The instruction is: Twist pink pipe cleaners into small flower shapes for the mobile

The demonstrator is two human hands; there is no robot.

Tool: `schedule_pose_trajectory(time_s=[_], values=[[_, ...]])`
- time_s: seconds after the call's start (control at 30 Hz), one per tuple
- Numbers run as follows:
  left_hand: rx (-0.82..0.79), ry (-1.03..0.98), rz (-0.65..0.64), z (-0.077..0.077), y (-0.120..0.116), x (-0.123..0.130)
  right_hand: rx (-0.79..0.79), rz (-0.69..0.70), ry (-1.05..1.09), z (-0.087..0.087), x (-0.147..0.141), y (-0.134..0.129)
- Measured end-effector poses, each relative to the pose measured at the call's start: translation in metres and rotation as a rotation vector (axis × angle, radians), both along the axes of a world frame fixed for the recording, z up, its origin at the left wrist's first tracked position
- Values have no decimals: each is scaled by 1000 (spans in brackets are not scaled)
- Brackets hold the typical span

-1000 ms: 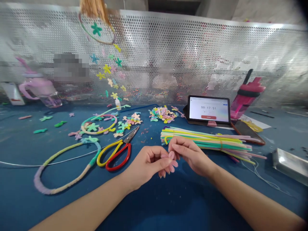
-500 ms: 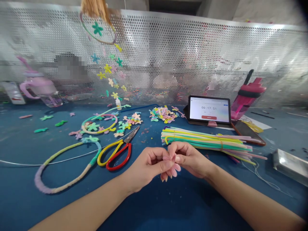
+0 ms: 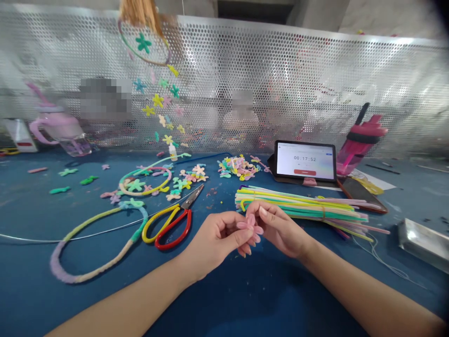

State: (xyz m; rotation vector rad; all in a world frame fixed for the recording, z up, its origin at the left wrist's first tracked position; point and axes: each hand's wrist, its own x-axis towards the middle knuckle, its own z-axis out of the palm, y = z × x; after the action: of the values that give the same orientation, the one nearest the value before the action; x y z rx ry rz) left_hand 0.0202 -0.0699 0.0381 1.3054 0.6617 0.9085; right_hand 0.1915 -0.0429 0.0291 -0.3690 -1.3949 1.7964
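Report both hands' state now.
Left hand: closed, pinching the pink pipe-cleaner flower.
Right hand: closed, pinching the same flower.

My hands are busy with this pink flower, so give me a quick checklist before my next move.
1. Grip: the pink pipe-cleaner flower is pinched between left hand and right hand: ok.
2. Flower's centre: fingers hide it: cannot tell.
3. Cutting tool: the red-and-yellow scissors lie closed, left of the hands: ok.
4. Supply: the banded bundle of pipe cleaners lies just beyond the right hand: ok.
5. Timer: the tablet clearly reads 00:17:52: ok.
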Motion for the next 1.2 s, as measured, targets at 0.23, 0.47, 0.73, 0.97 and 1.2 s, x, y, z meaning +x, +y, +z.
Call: schedule_pose_trajectory(time_s=[0.23,0.47,0.73,0.97,1.2], values=[[13,7,71,-2,2,0,73,-214,-165,-1,4,5],[17,19,125,0,4,-1,374,-265,-383,2,7,6],[-29,-26,134,4,7,-3,527,-367,-472,4,7,4],[72,68,159,0,9,-3,541,-340,-548,1,5,-2],[54,66,138,-1,9,-3,531,-330,-569,1,4,-4]])
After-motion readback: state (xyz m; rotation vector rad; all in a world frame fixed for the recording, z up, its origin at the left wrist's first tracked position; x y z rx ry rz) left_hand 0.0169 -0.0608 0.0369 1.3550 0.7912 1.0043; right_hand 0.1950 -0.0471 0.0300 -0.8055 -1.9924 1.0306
